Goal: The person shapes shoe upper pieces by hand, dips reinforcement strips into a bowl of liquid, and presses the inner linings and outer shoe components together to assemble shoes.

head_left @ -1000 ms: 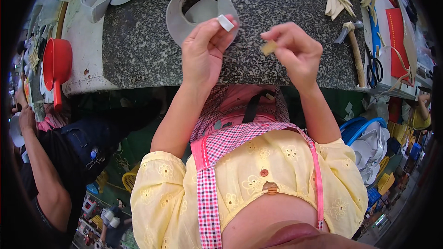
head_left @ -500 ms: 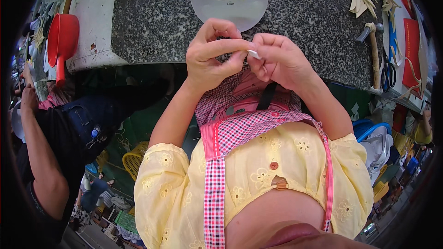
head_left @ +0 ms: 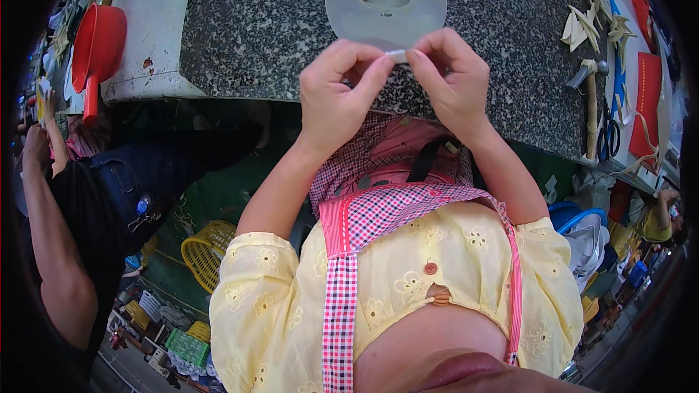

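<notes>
A small white strip, like a folded label, is stretched between my fingertips above the table's front edge. My left hand pinches one end between thumb and forefinger. At the other end my right hand has it pinched the same way, other fingers curled in. Just beyond them lies a pale grey piece with a rounded opening, which looks like a shoe upper. It rests on the dark speckled stone tabletop, apart from the strip.
To the right lie a wooden-handled hammer, black scissors, a red strip and cream-coloured scraps. A red scoop sits at the far left. A person in dark clothes is at my left, near a yellow basket.
My hands have drawn slightly apart, with the right one turned upward, so the white strip shows straight between them. The whole view has shifted a little.
</notes>
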